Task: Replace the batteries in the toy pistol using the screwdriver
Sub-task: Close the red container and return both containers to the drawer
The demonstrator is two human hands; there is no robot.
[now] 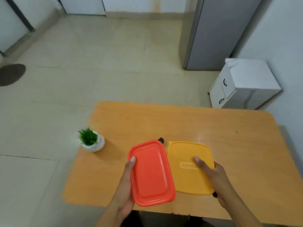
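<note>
The left hand [126,185] grips a red-orange rectangular plastic lidded box [152,174] and the right hand [213,177] a yellow plastic lidded box [185,174], thumbs on lids, over the orange wooden table [196,125]; toy pistol and screwdriver unseen, so setting down and opening the boxes likely comes next.

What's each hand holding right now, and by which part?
The left hand grips the red container by its left long edge, thumb on the lid. The right hand grips the yellow container by its right edge, thumb on its lid.
</note>
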